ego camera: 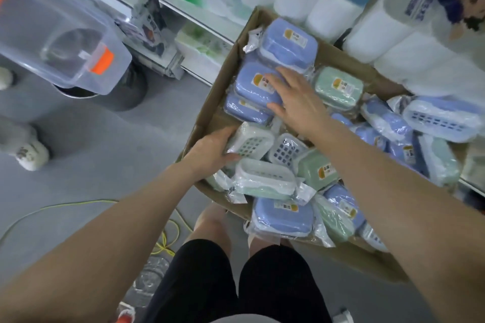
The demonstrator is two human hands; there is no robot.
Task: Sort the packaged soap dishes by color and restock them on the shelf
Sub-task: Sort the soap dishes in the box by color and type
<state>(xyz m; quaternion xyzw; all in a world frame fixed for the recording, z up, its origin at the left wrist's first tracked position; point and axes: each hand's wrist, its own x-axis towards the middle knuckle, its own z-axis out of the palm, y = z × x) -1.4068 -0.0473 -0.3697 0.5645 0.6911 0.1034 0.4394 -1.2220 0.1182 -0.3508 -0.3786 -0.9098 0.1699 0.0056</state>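
A brown cardboard box holds several plastic-wrapped soap dishes, blue and green. Blue dishes are stacked along the box's far-left side, with another blue one at the far end. A green dish lies to their right. My right hand rests flat, fingers spread, on the blue stack. My left hand grips a green dish lying grid side up at the box's near-left edge. More blue dishes and green dishes lie jumbled nearer to me.
White shelving with packaged goods runs along the back left. Packs of white paper rolls stand behind the box. A clear plastic bin is at the upper left. A yellow cable lies on the grey floor. Another person's shoe is at left.
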